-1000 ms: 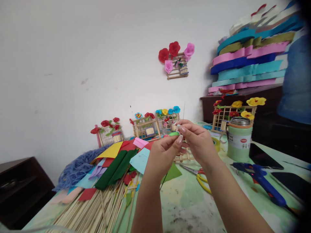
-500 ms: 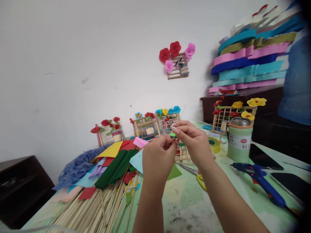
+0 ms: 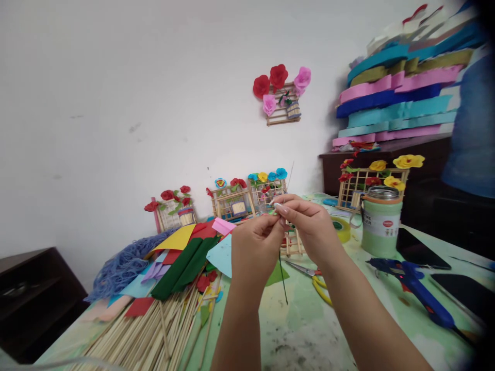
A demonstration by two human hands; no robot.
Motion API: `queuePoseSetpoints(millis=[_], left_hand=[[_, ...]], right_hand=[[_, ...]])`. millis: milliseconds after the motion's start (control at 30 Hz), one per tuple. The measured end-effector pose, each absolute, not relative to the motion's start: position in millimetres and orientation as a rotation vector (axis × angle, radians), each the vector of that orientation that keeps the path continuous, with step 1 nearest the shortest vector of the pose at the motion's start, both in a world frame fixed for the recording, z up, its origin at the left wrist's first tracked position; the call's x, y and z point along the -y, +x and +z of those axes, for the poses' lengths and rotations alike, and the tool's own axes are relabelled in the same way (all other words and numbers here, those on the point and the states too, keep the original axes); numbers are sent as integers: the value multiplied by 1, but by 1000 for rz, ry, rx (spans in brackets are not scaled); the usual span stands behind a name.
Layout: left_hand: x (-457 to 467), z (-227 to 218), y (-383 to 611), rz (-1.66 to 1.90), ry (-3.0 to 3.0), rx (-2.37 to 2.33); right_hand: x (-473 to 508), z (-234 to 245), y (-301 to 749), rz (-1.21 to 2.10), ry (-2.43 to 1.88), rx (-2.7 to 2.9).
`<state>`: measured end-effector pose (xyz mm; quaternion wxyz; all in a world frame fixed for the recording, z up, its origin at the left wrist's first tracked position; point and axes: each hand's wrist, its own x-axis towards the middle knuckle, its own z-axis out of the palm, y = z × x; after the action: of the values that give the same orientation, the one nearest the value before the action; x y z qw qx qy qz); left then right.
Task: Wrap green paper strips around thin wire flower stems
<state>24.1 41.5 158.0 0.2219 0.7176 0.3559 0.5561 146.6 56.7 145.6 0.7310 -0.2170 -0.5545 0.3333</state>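
My left hand (image 3: 258, 247) and my right hand (image 3: 309, 224) are raised together above the table, fingertips meeting in a pinch. Between them they hold a thin dark wire stem (image 3: 283, 278) that hangs down below the hands, with a small bit of green at the pinched top. Both hands are closed on it. Under them lie a green paper piece (image 3: 275, 274) and yellow-handled scissors (image 3: 319, 282).
A pile of wooden sticks (image 3: 154, 330) and coloured paper sheets (image 3: 185, 257) lies at left. A blue glue gun (image 3: 413, 283), a green jar (image 3: 382, 221) and a tape roll (image 3: 342, 228) stand at right. Small flower frames (image 3: 247, 196) line the wall.
The wire stem has swung from a slant under my left hand to hanging nearly straight down. Both hands stayed pinched together and shifted slightly.
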Motion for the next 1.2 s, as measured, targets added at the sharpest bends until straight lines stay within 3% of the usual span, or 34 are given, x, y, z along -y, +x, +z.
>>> queuePoseSetpoints(millis=[300,600,900,1067,1200], left_hand=[[-39,160,23,1586,1965,-1002],[-44,156,25,1501,2167,-1035],[-40,152,32,1678,2413,-1416],[-42,155,28,1624,2381,-1298],[-47,156,21,1466,2089,-929]], right_hand=[[-59,143,156,827,-460,1388],[-61,144,149,725,-495,1189],[-57,143,133,587,-603,1043],[-55,144,137,789,-532,1136],[-55,146,145,1105,-430,1153]])
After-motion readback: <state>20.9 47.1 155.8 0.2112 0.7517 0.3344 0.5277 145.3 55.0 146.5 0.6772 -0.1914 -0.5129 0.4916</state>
